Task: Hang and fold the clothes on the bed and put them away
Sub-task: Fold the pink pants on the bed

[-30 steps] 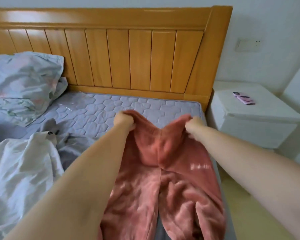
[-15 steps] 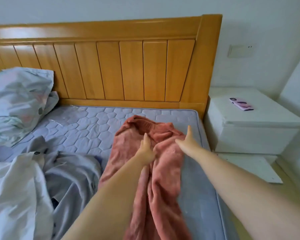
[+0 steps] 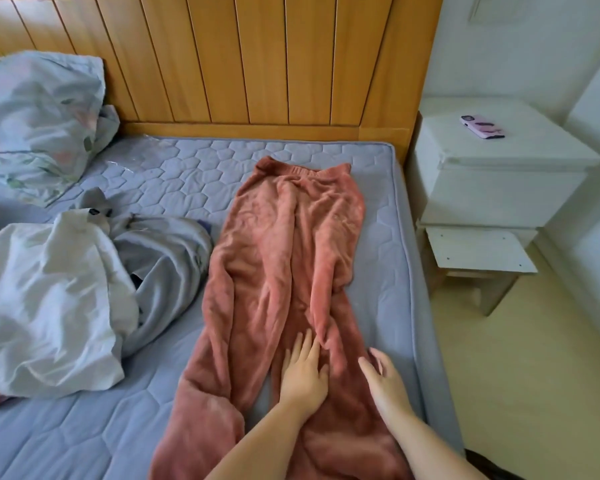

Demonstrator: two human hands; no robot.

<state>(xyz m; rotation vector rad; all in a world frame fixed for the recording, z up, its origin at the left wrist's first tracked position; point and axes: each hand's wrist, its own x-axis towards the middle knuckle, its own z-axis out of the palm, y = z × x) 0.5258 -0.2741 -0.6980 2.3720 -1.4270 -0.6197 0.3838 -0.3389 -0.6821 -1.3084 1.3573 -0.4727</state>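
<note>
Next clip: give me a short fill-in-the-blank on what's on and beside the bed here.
1. The left hand and right hand rest with fingers straight on the pink fleece ____.
2. The garment's waistband points toward the wooden ____.
3. A phone in a pink case lies on the white ____.

Missing words: trousers; headboard; nightstand.

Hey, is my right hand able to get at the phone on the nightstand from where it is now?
Probably, with a lean. The right hand rests open on the pink trousers near the mattress edge; the phone lies uncovered on the white nightstand beyond that edge, nothing between.
</note>
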